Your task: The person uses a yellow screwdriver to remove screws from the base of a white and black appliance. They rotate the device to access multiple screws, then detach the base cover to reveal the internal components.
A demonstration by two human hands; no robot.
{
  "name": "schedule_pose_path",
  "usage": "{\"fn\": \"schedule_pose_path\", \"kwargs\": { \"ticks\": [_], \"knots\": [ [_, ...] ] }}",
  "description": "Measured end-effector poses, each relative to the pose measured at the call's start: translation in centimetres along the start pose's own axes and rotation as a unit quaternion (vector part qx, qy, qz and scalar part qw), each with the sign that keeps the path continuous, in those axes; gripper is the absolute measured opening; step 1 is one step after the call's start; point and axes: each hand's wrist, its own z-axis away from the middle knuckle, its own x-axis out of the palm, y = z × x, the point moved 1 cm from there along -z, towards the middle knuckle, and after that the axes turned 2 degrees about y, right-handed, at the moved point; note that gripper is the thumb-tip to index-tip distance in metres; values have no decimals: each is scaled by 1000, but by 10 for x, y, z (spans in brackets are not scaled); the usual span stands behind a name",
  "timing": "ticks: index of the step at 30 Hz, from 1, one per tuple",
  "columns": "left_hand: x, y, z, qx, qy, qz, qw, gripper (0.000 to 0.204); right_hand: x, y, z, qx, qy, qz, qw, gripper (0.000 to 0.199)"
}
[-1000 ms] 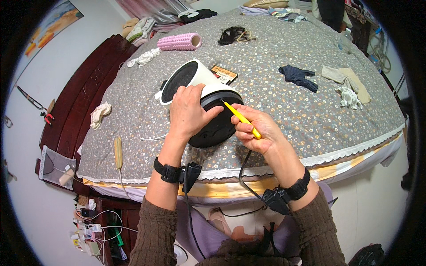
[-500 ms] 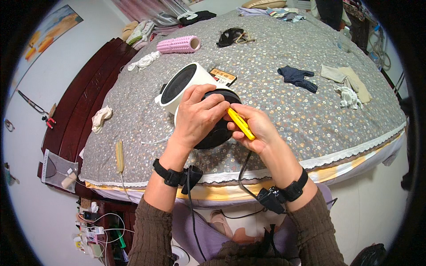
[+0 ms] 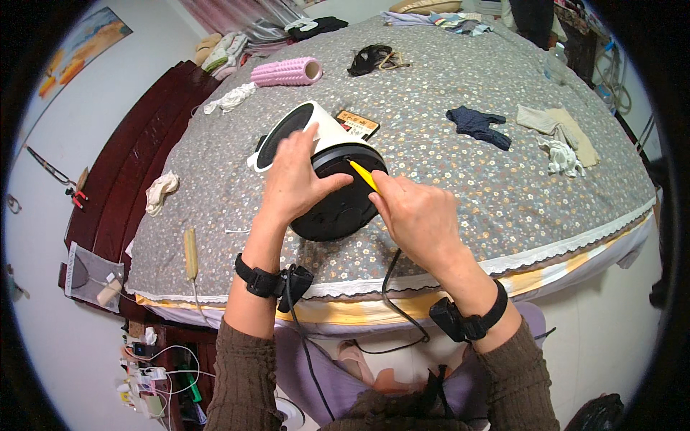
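A white appliance with a dark mesh face lies tipped on the bed, the underside of its black round base turned toward me. My right hand is closed around a slim yellow hand tool. The tool's tip meets the base close to its upper rim; its exact kind is unclear. My left hand is at the appliance's side, thumb stretched over the base and fingers apart, slightly blurred. Whether it presses on the casing I cannot tell.
Behind the appliance lies a flat printed box. A pink foam roller, a black hairy bundle and dark blue baby clothes are spread farther off. Nearer on the left is a yellowish stick-like object with a cord.
My right hand has turned over, bringing the yellow tool's tip to the base. My left hand has moved left off the tool's end and spread its fingers.
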Motion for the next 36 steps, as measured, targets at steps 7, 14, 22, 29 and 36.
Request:
{"fn": "schedule_pose_path", "kwargs": {
  "ticks": [7,14,22,29,36],
  "knots": [
    [0,-3,0,-35,-110,-18,993,69,3,-8,2,40,-32,-16,999,20],
    [1,-1,5,-23,-96,-31,995,68,16,0,-1,296,-38,-416,859,27],
    [1,1,7,-35,-91,-37,995,66,10,1,5,531,-51,-764,364,32],
    [0,4,6,-47,-104,-35,993,70,17,21,4,279,58,-328,901,44],
    [0,4,7,-52,-106,-38,992,70,15,18,10,83,115,-165,976,30]
  ]
}}
